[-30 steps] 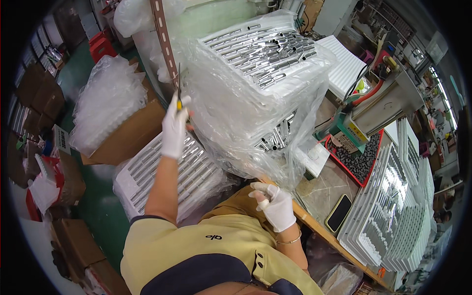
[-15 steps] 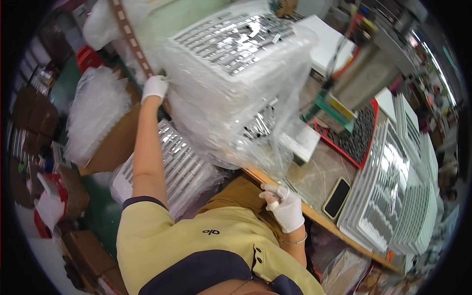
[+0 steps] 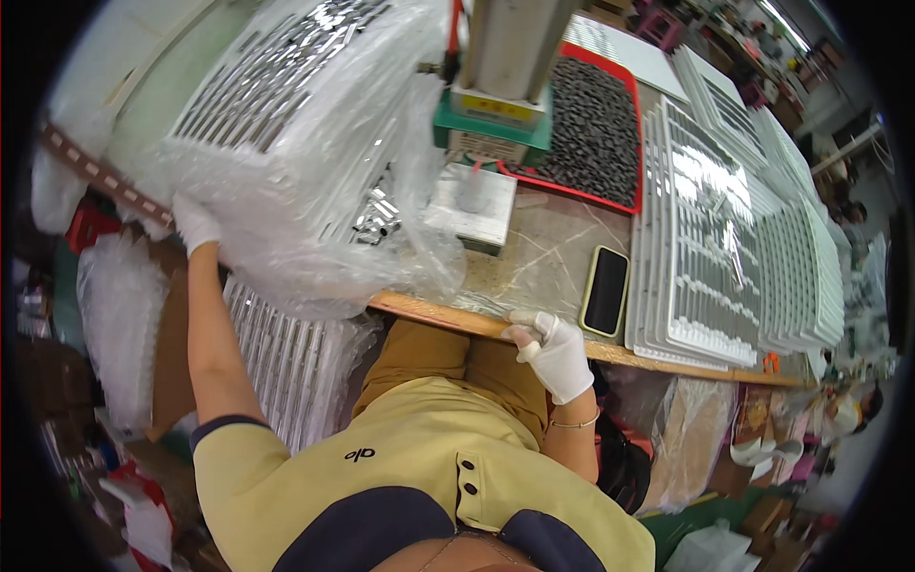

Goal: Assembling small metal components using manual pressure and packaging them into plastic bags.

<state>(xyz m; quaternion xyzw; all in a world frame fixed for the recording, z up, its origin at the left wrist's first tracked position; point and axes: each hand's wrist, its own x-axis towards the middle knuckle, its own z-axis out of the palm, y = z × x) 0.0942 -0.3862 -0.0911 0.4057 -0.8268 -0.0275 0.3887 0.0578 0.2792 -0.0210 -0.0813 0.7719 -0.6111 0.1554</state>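
Observation:
My left hand [image 3: 195, 225], in a white glove, reaches to the left corner of the clear plastic wrap [image 3: 276, 214], where the end of a brown strip with pale marks [image 3: 105, 176] meets it. Its fingers are blurred, so their grip is unclear. Inside the wrap, a stack of white trays carries rows of shiny metal pieces [image 3: 276, 81]. My right hand [image 3: 558, 362], gloved with some fingertips bare, is at the wooden table edge [image 3: 438, 315]. Its fingers are curled closed, and the palm side is hidden.
A press-like machine with a green base [image 3: 496, 129] stands behind a metal block [image 3: 472, 205]. Beside it lies a red tray of black pieces [image 3: 637, 143]. A phone [image 3: 605, 291] lies near stacked white trays [image 3: 701, 238]. More wrapped trays [image 3: 286, 362] are below the table's left side.
The whole view has turned toward the right, so the wrapped stack and my left hand appear farther left. My right hand stays curled at the table edge.

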